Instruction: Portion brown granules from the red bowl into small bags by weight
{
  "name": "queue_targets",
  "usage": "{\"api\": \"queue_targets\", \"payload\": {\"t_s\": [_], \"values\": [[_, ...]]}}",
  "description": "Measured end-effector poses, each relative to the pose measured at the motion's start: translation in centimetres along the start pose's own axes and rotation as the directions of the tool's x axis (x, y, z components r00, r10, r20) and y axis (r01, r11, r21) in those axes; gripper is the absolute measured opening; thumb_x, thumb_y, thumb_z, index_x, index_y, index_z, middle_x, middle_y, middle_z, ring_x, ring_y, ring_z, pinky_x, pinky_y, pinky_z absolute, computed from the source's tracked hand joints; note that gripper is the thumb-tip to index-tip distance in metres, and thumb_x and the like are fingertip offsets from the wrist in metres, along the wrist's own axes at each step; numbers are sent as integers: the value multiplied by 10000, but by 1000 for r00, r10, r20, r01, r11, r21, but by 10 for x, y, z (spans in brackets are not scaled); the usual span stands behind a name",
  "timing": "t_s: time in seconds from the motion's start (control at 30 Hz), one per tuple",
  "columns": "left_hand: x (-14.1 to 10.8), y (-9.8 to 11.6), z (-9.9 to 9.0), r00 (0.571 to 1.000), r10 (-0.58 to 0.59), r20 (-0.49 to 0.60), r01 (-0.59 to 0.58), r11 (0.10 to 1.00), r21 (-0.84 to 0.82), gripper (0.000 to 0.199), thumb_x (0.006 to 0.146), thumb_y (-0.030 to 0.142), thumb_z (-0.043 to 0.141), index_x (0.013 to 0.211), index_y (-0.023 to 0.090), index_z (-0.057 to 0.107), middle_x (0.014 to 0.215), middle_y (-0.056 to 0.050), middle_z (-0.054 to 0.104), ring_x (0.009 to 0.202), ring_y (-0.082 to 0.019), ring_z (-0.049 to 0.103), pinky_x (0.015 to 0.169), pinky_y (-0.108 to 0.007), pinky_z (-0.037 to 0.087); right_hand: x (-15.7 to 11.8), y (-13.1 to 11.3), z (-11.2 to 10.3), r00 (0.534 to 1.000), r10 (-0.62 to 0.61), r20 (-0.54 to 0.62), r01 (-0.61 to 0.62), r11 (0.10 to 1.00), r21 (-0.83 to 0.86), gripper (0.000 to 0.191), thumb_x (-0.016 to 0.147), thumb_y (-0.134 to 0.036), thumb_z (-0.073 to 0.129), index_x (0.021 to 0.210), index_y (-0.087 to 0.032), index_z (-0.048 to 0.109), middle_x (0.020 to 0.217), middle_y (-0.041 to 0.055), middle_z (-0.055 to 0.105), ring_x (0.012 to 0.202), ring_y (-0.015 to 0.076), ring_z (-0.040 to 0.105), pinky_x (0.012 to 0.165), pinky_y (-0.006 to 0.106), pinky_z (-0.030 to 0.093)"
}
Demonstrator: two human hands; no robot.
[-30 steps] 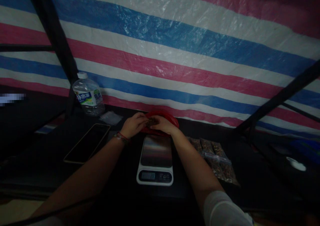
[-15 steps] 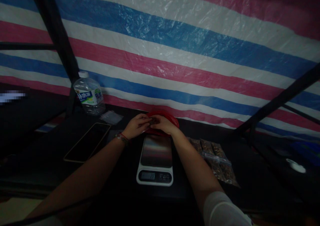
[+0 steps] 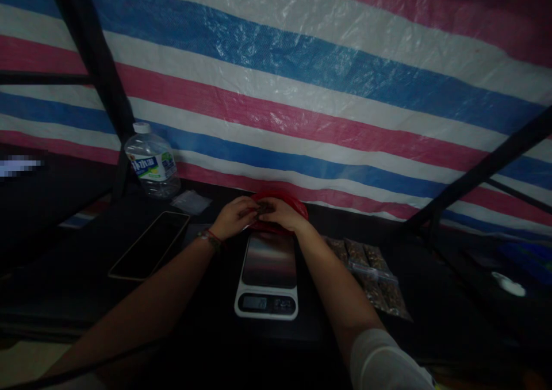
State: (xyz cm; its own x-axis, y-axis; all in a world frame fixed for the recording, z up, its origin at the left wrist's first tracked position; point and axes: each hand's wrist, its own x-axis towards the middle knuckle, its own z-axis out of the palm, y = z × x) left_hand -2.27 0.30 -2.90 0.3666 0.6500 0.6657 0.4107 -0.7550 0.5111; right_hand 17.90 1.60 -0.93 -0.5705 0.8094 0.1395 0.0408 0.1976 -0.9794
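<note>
Behind a white kitchen scale [image 3: 269, 260] both my hands meet over a red plastic bag [image 3: 297, 203]. My left hand [image 3: 233, 216] is closed, with a glint of clear plastic, seemingly a small bag, under its fingers. From the right, my right hand [image 3: 280, 214] has its fingers bent around a clump of dark brown dried bits [image 3: 264, 207], close against the left fingertips. How much each hand holds is hard to see in the dim light. The scale's steel plate is bare and its display is lit.
Filled zip bags [image 3: 375, 275] of brown bits lie right of my right forearm. On the left are a phone [image 3: 150, 245], clear empty bags [image 3: 190, 202] and a large plastic bottle [image 3: 153, 163]. Striped sheeting [image 3: 302, 114] hangs behind, with black metal posts [image 3: 92, 62] at the sides.
My fingers have shifted slightly around the brown bits, both hands staying over the red bag. The view has moved a little; nothing else has visibly changed place.
</note>
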Motion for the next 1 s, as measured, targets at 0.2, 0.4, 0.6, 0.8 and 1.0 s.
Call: {"api": "queue_targets", "payload": {"t_s": [0.2,0.4,0.6,0.8,1.0], "values": [[0,-2,-2,1000,18,-6,-17,999,30,189,860,322,583,955,192,680,991,-68,674,928,-180,636,847,-320,526,-1,-4,0,1000,9,7,-9,1000,16,432,651,-169,750,1072,-167,653,1022,58,691,925,173,634,916,345,478],[2,-1,-6,993,66,100,-75,994,83,187,858,306,562,927,208,706,976,-61,681,926,-176,644,852,-315,533,-2,-5,0,1000,11,15,-10,1000,-13,425,648,-174,747,1064,-161,658,1025,60,693,915,170,631,907,340,475],[0,3,-2,999,40,-20,-39,998,54,202,852,325,575,932,210,721,988,-61,708,919,-176,659,855,-318,544,-4,-14,4,999,16,30,-17,999,43,445,673,-198,734,1110,-175,655,1057,60,697,952,181,639,945,345,468],[-3,0,2,992,-58,-116,64,997,52,262,841,364,600,1018,206,712,1059,-70,716,954,-190,666,869,-328,541,-4,-11,5,1000,29,1,-29,997,69,598,687,-213,732,1263,-192,572,1179,76,660,1046,198,619,953,340,474],[-2,4,1,988,-109,-110,110,994,5,342,838,371,599,1124,201,679,1125,-78,700,1009,-208,656,916,-351,521,-2,-5,1,1000,-20,-11,20,999,33,585,707,-212,721,1272,-201,572,1217,67,646,1081,204,610,980,355,458]]}}
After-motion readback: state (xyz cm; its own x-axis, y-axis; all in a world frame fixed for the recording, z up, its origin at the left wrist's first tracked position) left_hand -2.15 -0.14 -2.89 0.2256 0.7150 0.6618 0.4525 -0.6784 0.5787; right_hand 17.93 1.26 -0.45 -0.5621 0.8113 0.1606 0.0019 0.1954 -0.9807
